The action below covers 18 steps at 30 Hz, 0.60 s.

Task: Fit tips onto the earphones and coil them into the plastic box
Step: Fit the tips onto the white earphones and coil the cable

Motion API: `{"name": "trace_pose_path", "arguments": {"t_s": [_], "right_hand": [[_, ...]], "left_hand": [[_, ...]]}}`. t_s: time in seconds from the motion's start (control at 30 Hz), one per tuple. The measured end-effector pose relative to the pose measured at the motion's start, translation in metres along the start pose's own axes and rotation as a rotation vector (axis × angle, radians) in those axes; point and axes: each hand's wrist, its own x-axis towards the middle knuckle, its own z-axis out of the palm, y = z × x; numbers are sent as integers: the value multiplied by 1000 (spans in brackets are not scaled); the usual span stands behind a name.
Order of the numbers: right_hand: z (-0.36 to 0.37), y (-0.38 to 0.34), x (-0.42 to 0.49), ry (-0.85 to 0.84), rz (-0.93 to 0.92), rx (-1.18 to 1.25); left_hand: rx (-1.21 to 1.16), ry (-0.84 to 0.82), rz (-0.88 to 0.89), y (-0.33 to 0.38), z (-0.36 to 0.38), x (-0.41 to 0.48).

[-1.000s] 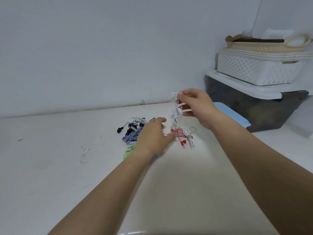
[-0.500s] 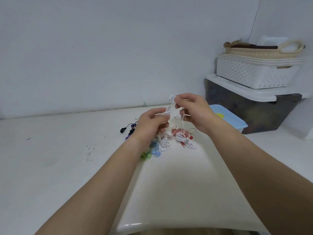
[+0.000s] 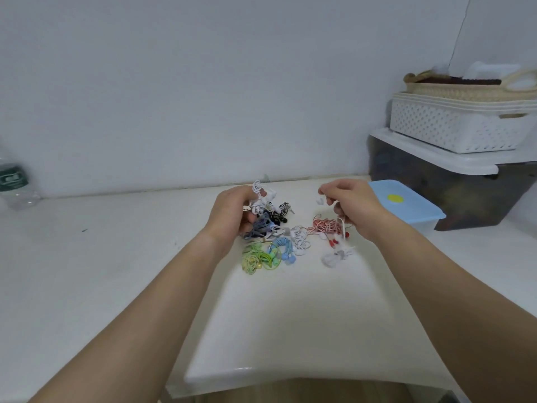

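Observation:
A heap of coiled earphones lies on the white table: green (image 3: 255, 258), blue (image 3: 282, 250), purple (image 3: 261, 228), black-and-white (image 3: 280, 210), red-and-white (image 3: 327, 226) and white (image 3: 300, 239) sets. My left hand (image 3: 232, 216) grips a bunch of white earphone cable (image 3: 258, 199) above the heap. My right hand (image 3: 353, 203) pinches a small white piece at its fingertips, and a white cable (image 3: 343, 228) hangs from its curled fingers. A plastic box with a light blue lid (image 3: 406, 203) sits just right of my right hand.
A dark storage bin with a white lid (image 3: 453, 167) stands at the back right, carrying a white perforated basket (image 3: 453, 126) and a woven basket (image 3: 465, 88). A water bottle (image 3: 14, 181) stands at the far left by the wall. The table's front edge (image 3: 290, 376) is near me.
My hands have drawn apart: the left went left with a bunch of white cable, the right went right. The camera tilted, showing more of the heap.

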Motion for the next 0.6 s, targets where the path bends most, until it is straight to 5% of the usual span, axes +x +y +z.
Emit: {"name": "trace_pose_path", "arguments": {"t_s": [0.2,0.3,0.4,0.6], "right_hand": [[40,0,-15,-45,-133,-922],[75,-18,-30,-76,-309,-612],[107,-36,-50,-363,-225,-108],[138,-29,-68,-464,-333,-69]], "left_hand": [[79,-55,-13,6,-37,-15],[102,-60,-7,7,-51,-24],[87,-57,-27,5,-67,-34],[48,-94,-99,-9,-106,-51]]}}
